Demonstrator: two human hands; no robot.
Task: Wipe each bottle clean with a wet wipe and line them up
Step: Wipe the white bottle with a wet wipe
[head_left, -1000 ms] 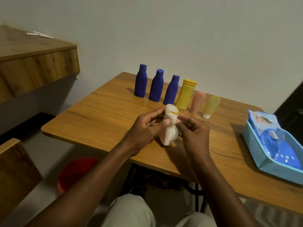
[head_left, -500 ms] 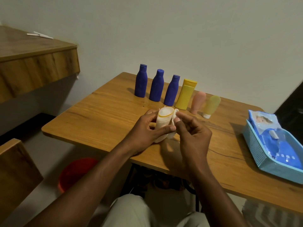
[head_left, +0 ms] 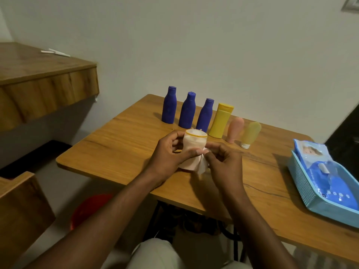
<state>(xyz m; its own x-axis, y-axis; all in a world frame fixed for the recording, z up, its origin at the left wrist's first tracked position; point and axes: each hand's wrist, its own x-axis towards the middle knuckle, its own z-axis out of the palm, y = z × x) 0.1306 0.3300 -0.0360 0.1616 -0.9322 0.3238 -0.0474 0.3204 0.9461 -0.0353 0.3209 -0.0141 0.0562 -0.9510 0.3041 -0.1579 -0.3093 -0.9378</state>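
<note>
**Hands.** The left hand (head_left: 168, 157) curls its fingers and thumb round one cream plastic bottle with an orange ring at its upper end (head_left: 194, 147). It grasps the bottle at mid-body and holds it just above the tabletop. The right hand (head_left: 225, 164) pinches one white wet wipe (head_left: 202, 166) between thumb and fingertips, against the lower right side of the held bottle.

**Row.** Six containers stand side by side behind the hands, at the far edge of the wooden table (head_left: 120, 144). From left to right they are:
- three dark blue plastic bottles (head_left: 187, 111);
- one yellow flat-sided plastic bottle with a yellow cap (head_left: 221, 122);
- one pink rounded soft tube (head_left: 235, 130);
- one pale yellow translucent tube standing on its white cap (head_left: 250, 133).

The held bottle is in front of this row, nearest the third blue bottle and the yellow one, and is not part of the line.

**Surroundings.** One light blue perforated plastic basket (head_left: 303, 183) sits at the table's right end and holds one blue pack of wet wipes (head_left: 328, 175). One red bucket (head_left: 85, 210) stands on the floor beneath the table. One wooden ledge (head_left: 48, 88) projects from the wall at the left.
</note>
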